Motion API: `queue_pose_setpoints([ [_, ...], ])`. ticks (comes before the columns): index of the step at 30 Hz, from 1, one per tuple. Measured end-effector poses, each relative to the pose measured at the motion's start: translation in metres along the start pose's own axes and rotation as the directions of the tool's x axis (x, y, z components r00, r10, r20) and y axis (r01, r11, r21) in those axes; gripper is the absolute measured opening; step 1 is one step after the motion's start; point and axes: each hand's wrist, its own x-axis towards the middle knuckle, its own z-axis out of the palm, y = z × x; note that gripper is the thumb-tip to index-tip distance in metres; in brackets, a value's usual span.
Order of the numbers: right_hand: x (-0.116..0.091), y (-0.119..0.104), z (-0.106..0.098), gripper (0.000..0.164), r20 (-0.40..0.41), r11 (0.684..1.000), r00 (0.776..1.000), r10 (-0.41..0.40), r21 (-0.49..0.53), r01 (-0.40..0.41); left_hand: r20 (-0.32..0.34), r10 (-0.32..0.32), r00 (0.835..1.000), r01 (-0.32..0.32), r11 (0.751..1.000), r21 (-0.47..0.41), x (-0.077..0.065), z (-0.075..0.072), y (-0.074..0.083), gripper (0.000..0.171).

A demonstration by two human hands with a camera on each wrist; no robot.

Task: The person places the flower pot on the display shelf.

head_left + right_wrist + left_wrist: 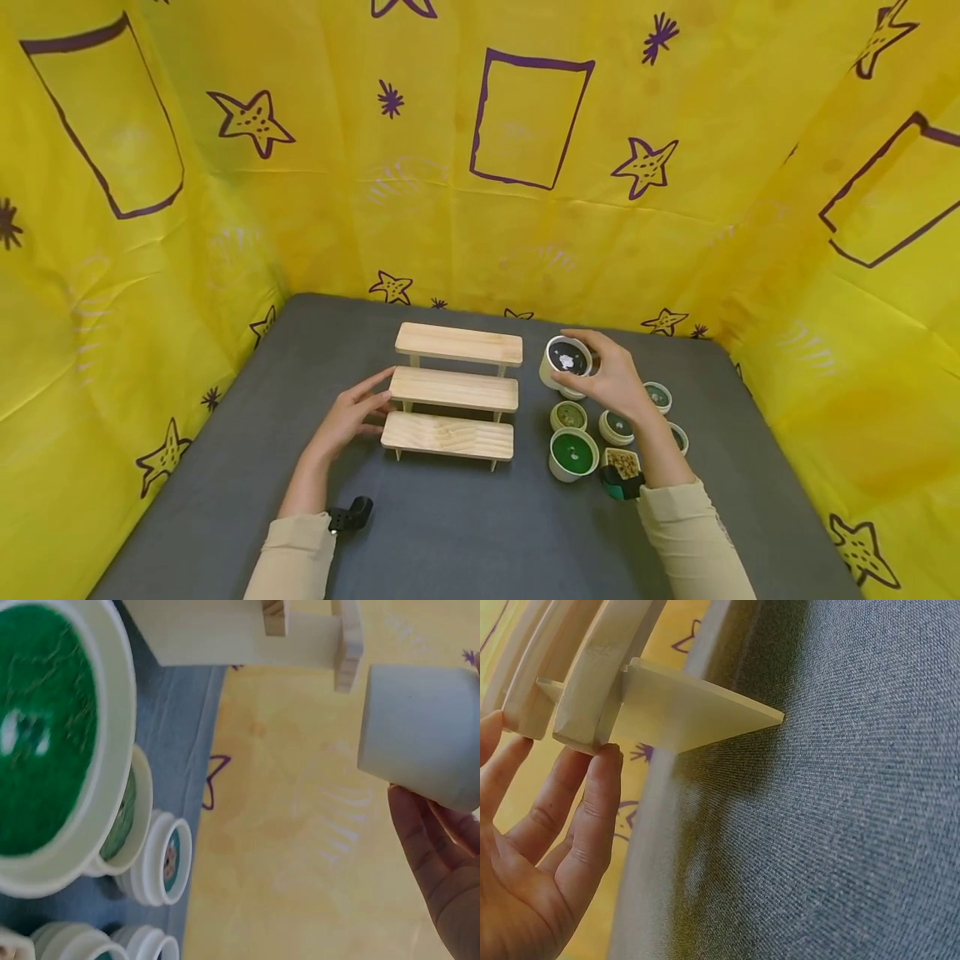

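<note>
A three-step wooden display stand (pixel 453 390) is on the grey cloth. My left hand (pixel 348 419) touches the left ends of its boards; in the left wrist view its fingertips (pixel 609 754) rest against the board edges, without wrapping round them. To the right of the stand, my right hand (pixel 611 375) grips a white cup (pixel 567 357) with a dark, glossy filling and a pale spot on it. In the right wrist view the cup's plain side (pixel 420 731) shows, raised, with fingers along its far wall. Another small pot (pixel 572 394) is partly hidden beneath that cup.
Near the right forearm stand a green-filled cup (pixel 573 454), a small pot with a mottled green top (pixel 569 416), a dark-topped pot (pixel 617 425), an angular pot with a speckled top (pixel 622 462) and others. Yellow patterned cloth (pixel 427 225) walls the table's back and sides.
</note>
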Motion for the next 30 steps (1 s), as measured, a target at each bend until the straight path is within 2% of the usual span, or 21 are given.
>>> queue_pose_setpoints([
  [13, 0.020, -0.022, 0.016, 0.064, -0.040, 0.998, 0.998, -0.051, 0.024, 0.052, 0.000, 0.001, 1.000, -0.001, 1.000, -0.010, 0.001, 0.000, -0.001, 0.056],
  [30, 0.057, -0.066, 0.055, 0.065, 0.042, 0.988, 0.991, -0.125, 0.098, 0.121, -0.026, -0.025, 0.999, 0.024, 1.000, -0.015, 0.003, 0.003, -0.003, 0.056],
])
